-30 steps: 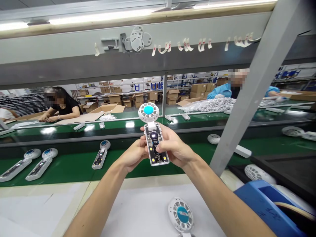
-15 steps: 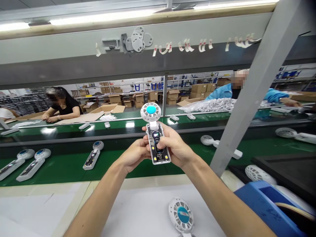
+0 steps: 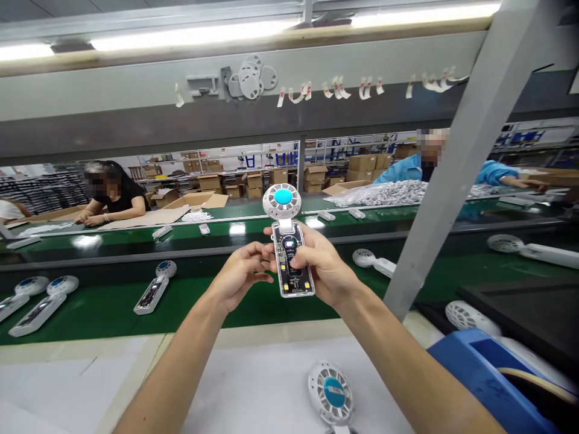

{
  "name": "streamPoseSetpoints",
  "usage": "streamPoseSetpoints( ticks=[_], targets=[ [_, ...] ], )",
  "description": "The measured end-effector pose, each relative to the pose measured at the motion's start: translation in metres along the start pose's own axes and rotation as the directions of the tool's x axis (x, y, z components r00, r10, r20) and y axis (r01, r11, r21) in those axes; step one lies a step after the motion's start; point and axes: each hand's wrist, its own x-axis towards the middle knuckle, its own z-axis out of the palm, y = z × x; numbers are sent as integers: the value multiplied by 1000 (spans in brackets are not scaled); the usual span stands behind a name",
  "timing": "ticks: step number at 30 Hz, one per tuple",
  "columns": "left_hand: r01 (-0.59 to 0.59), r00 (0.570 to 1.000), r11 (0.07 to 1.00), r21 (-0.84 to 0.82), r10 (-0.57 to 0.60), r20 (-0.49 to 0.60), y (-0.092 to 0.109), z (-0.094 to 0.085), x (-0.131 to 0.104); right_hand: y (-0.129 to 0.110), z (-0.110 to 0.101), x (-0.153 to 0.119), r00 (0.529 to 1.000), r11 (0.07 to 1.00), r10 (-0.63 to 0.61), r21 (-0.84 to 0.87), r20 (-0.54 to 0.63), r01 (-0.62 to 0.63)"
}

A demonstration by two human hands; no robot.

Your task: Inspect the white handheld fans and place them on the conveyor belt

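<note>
A small white fan [image 3: 289, 289] with a round blue-centred head and an open handle showing a black circuit board is held upright. My right hand [image 3: 330, 265] grips the handle from the right, its thumb lying on the board and a small light glowing above it. Just left of the handle is my left hand [image 3: 246, 271], fingers apart and curved, the fingertips near the handle's edge; whether they touch it I cannot tell. A second fan head [image 3: 333, 392] with a blue centre lies on the white work surface [image 3: 253, 380] below.
Several fans, one at the left [image 3: 154, 292], lie on the green conveyor [image 3: 108, 319]. A grey post [image 3: 452, 175] slants up at the right, beside a blue holder [image 3: 479, 374]. Two people work across the line, near a pile of small white parts [image 3: 393, 193].
My left hand has loosened from the fan's handle and moved slightly left. The fans on the near conveyor have shifted left, and small parts on the far belt have shifted right.
</note>
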Motion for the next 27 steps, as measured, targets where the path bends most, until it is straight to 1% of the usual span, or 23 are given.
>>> streamPoseSetpoints(
  ticks=[5, 8, 12, 16, 18, 20, 22, 24, 26, 27],
  targets=[
    [-80, 988, 997, 11, 81, -129, 6, -2, -3, -4, 3, 0, 999, 999, 35, -8, -5, -35],
    [-126, 980, 992, -16, 122, -155, 11, 1, -7, -3, 3, 0, 999, 999, 35, -13, 13, -35],
    [-156, 979, 986, -50, 148, -139, 20, 9, -13, 2, 2, 0, 999, 1000, 23, -12, 27, -23],
    [-169, 983, 985, 27, 171, -70, 23, 16, -18, 5, 4, -1, 995, 1000, 29, -4, 93, -29],
    [-151, 988, 986, 71, 154, -34, 21, 17, -19, 8, 7, -1, 992, 999, 45, -5, 114, -45],
    [-115, 992, 987, 113, 120, -37, 18, 16, -19, 12, 11, -1, 989, 998, 61, -9, 136, -61],
    [-74, 989, 987, 144, 91, -114, 15, 14, -18, 18, 14, -1, 983, 997, 70, -27, 167, -66],
    [-35, 973, 989, 145, 67, -222, 12, 13, -17, 24, 16, -1, 981, 994, 67, -101, 182, -49],
    [-29, 953, 993, 111, 61, -296, 10, 14, -14, 27, 16, -3, 980, 965, 64, -264, 189, -12],
    [-51, 940, 994, 94, 80, -332, 9, 14, -12, 26, 14, -4, 977, 931, 65, -364, 202, 13]
  ],
)
